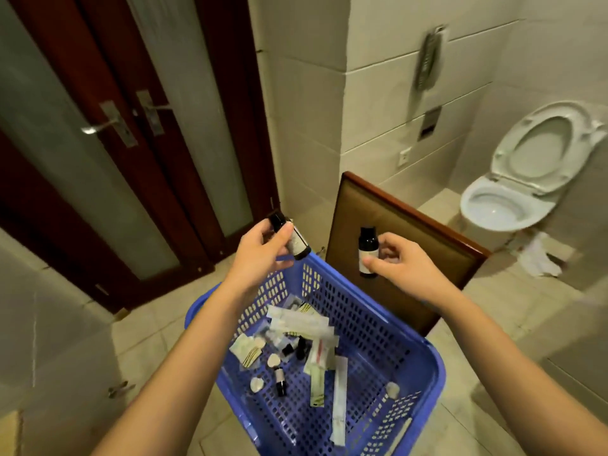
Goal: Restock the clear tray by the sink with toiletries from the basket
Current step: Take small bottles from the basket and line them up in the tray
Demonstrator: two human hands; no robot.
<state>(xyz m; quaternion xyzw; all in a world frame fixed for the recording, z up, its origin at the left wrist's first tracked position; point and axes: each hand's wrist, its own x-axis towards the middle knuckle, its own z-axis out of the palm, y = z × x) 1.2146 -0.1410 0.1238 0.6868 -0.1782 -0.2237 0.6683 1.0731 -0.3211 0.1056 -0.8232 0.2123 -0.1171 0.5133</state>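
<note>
A blue plastic basket (371, 324) sits low in the middle, holding several small dark bottles, white sachets and long wrapped packets (297, 327). Above its far rim, my left hand (263, 250) grips a dark bottle with a pale label (297, 243), tilted. My right hand (399, 261) pinches a second dark bottle with a pale label (367, 250), held upright over the stool. The clear tray and the sink are out of view.
A brown padded stool with a wooden frame (411, 238) stands just behind the basket. Dark wooden doors with frosted glass (108, 166) fill the left. A toilet with its lid up (513, 195) stands at the right, with crumpled white paper (539, 258) on the floor beside it.
</note>
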